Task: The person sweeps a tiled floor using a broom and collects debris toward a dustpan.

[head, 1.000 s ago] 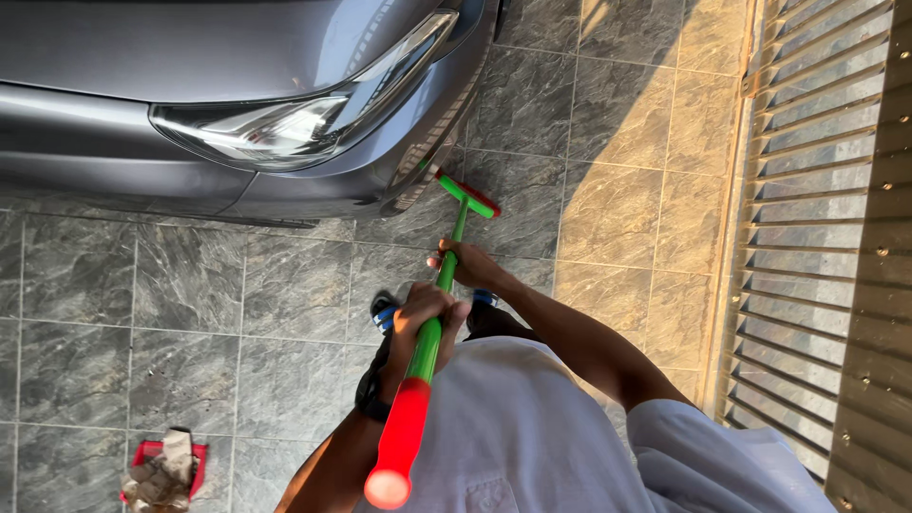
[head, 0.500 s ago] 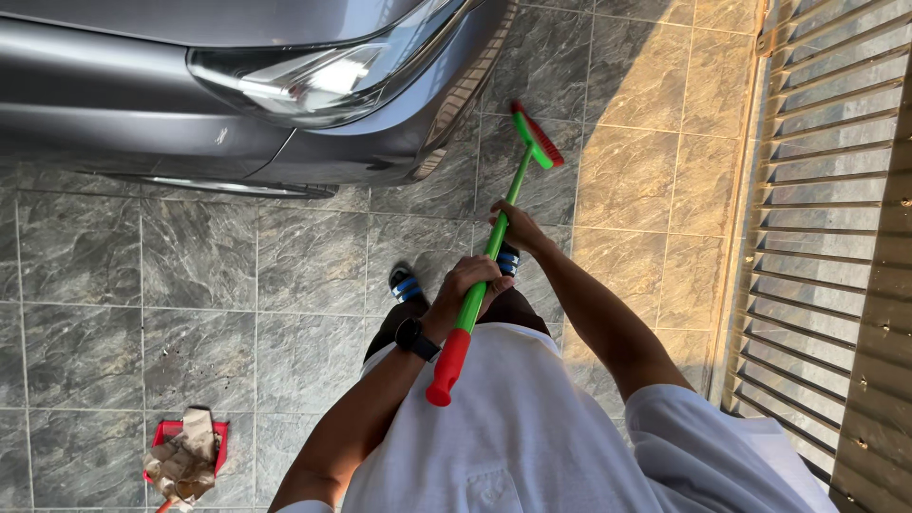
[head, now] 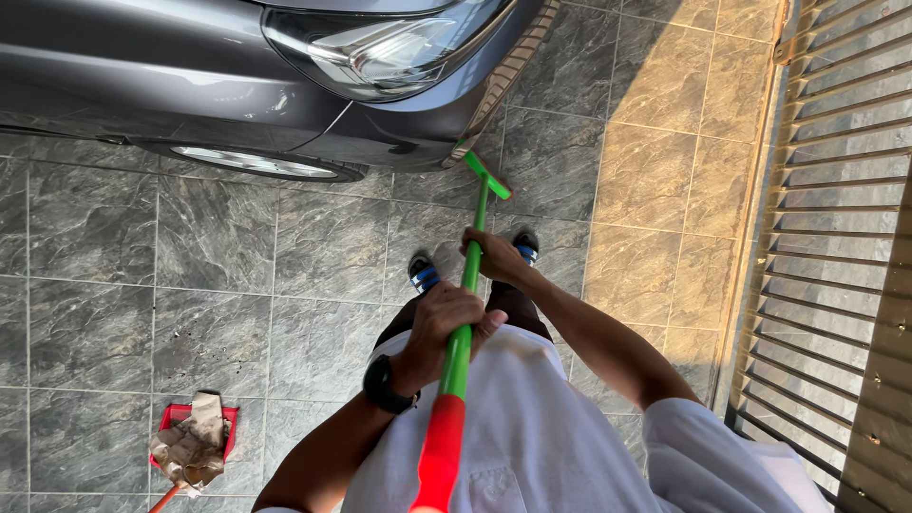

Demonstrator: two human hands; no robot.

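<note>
Nearest the camera, the red grip end of a green-handled broom [head: 457, 356] rises toward the person's white shirt. The left hand [head: 446, 323], a dark watch on its wrist, is clenched around the handle just above the red grip. Farther down the shaft, the right hand [head: 495, 256] is wrapped around the green handle above the sandalled feet. Beyond the feet, the broom head [head: 487, 177] now rests on the grey tiled floor [head: 218, 313] right at the car's front bumper [head: 475, 104]. Half a second ago it was swung out to the right, clear of the car, so the stroke has come back toward the bumper. To the left, a red dustpan [head: 195, 442] holds crumpled paper, and a slatted gate [head: 836, 237] runs along the right.
</note>
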